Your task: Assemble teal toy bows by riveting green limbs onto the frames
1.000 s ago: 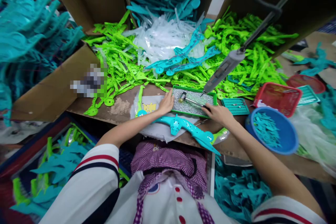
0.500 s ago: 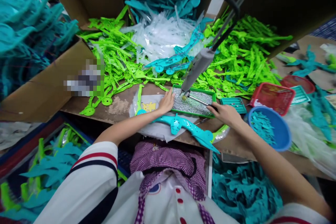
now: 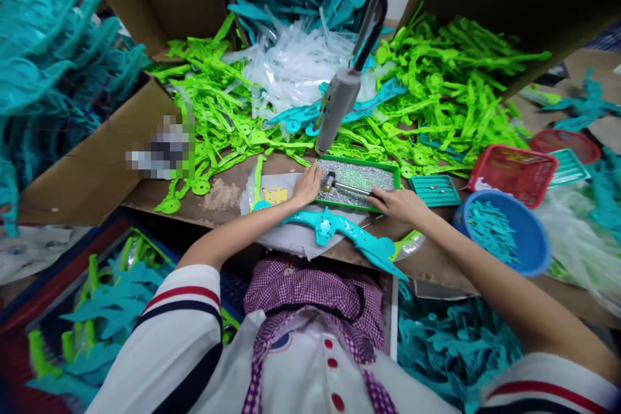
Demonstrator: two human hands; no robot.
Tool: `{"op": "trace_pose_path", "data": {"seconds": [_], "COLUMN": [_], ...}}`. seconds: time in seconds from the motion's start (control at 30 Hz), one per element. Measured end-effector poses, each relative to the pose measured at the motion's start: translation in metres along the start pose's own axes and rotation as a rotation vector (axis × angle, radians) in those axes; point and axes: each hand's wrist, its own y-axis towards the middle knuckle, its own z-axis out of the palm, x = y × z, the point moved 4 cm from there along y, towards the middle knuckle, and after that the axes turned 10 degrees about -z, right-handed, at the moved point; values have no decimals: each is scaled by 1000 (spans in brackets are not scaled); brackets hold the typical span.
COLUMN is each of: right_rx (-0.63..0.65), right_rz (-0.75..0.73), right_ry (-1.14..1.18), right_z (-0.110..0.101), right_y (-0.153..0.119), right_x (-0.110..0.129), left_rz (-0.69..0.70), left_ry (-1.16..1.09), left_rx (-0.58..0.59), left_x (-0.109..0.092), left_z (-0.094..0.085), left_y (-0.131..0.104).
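Observation:
My right hand (image 3: 400,204) is closed round the dark handle of a thin metal-shafted screwdriver-like tool (image 3: 353,189). A thick, blurred piece sits at the tool's far end, low over the silvery small screws (image 3: 366,174). These screws fill a green tray (image 3: 398,176). My left hand (image 3: 306,186) grips the tray's left end, fingers along its rim. Just above that end hangs a grey electric screwdriver (image 3: 334,103) on a cable, touched by neither hand. In front of the tray lies a shiny turquoise toy part (image 3: 347,233) with a lime green piece at its right end.
Lime green plastic parts (image 3: 451,90) heap behind the tray, around a clear bag (image 3: 301,68). To the right stand a teal tray (image 3: 434,191), a red basket (image 3: 514,174) and a blue bowl (image 3: 538,239) of small turquoise pieces. A cardboard box (image 3: 97,155) borders the left.
The hanging electric screwdriver has swung left, off the middle of the tray. My right hand has shifted left, bringing the tool's head towards the tray's left end. My left hand stays in place.

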Motion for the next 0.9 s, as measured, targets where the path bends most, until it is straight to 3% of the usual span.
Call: {"op": "trace_pose_path", "data": {"seconds": [0.23, 0.33, 0.43, 0.57, 0.7, 0.8, 0.9], "right_rx": [133, 143, 106, 31, -47, -43, -4], "right_rz": [100, 87, 58, 53, 68, 108, 174], "right_ry": [-37, -32, 7, 50, 82, 59, 18], "right_z": [11, 16, 17, 11, 2, 4, 12], "right_y": [-72, -86, -71, -22, 12, 9, -17], "right_x": [-56, -63, -47, -16, -8, -22, -45], "left_rz": [72, 60, 37, 26, 66, 92, 83], "left_ry": [-17, -24, -10, 0, 11, 17, 15], "left_rx": [-9, -12, -22, -29, -35, -32, -26], "left_x": [8, 9, 8, 6, 5, 4, 5], "left_z": [2, 3, 3, 3, 1, 1, 1], "left_y": [5, 5, 4, 2, 1, 0, 1]}}
